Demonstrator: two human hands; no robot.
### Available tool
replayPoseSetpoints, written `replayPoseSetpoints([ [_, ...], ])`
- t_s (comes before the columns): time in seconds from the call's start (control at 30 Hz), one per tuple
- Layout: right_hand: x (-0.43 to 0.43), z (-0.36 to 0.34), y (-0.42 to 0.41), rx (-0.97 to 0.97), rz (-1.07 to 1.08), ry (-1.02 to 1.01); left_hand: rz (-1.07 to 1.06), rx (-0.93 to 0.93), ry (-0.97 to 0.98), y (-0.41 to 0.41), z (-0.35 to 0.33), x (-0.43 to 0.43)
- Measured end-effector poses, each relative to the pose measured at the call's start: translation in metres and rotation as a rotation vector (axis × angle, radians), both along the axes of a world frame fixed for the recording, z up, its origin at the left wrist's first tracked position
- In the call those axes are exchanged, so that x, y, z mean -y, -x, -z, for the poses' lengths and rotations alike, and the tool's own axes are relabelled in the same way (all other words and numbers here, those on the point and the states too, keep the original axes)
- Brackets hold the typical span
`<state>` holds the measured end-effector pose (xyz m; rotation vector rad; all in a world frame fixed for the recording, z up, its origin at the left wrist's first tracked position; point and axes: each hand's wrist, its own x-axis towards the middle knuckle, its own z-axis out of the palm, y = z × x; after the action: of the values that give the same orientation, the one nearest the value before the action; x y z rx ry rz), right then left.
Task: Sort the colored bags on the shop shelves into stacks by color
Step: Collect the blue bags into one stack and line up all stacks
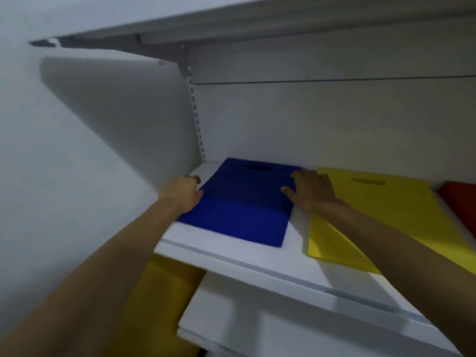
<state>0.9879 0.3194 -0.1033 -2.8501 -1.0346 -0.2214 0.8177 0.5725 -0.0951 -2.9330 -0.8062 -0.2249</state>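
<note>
While both hands sit on the blue bag (244,202), shelf (231,256): three colors lie apart up here; likely more left below.
lower yellow bag (159,292): under left forearm, looks unsorted.
yellow bag (386,210): just right of right hand (311,189).
blue bag: between hands, flat; long axis front-to-back, handle slot toward wall.
red bag (461,199): far right of right hand.
right hand: fingers spread flat, pressing blue's right edge.
left hand (184,193): curled on left edge, thumb on top.

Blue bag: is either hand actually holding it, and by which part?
Left hand meets the left edge of the blue bag, thumb on top; a grip cannot be confirmed. Right hand rests flat across its right edge, near the handle cutout.
</note>
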Motion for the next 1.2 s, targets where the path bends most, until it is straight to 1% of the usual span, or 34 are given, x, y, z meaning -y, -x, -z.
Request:
replayPoseSetpoints([
  [0.07, -0.010, 0.003, 0.001, -0.047, 0.091, -0.007, 0.056, -0.013, 0.003, -0.026, 0.002, -0.019],
  [0.17, -0.027, 0.006, 0.008, -0.084, 0.199, 0.041, 0.045, -0.040, 0.147, -0.056, 0.006, -0.036],
  [0.33, -0.043, 0.022, 0.014, -0.100, 0.336, 0.074, 0.058, 0.028, 0.256, -0.082, 0.033, -0.040],
  [0.4, -0.048, 0.028, 0.017, -0.096, 0.368, 0.053, 0.070, 0.067, 0.244, -0.084, 0.043, -0.041],
  [0.53, -0.051, 0.037, 0.019, -0.088, 0.399, 0.040, 0.019, 0.135, 0.248, -0.084, 0.051, -0.047],
  [0.67, -0.051, 0.038, 0.019, -0.027, 0.413, 0.057, 0.019, 0.180, 0.280, -0.085, 0.053, -0.049],
  [0.83, -0.053, 0.036, 0.027, 0.075, 0.446, 0.082, 0.073, 0.355, 0.404, -0.081, 0.053, -0.050],
  [0.93, -0.052, 0.033, 0.033, 0.105, 0.445, 0.053, 0.068, 0.485, 0.499, -0.075, 0.052, -0.050],
  [1.03, -0.052, 0.033, 0.037, 0.132, 0.447, 0.002, 0.050, 0.551, 0.572, -0.072, 0.052, -0.050],
  [1.13, -0.051, 0.033, 0.038, 0.171, 0.427, -0.069, 0.070, 0.591, 0.593, -0.071, 0.051, -0.050],
  [1.2, -0.051, 0.033, 0.038, 0.178, 0.376, -0.150, 0.087, 0.626, 0.593, -0.070, 0.051, -0.049],
])
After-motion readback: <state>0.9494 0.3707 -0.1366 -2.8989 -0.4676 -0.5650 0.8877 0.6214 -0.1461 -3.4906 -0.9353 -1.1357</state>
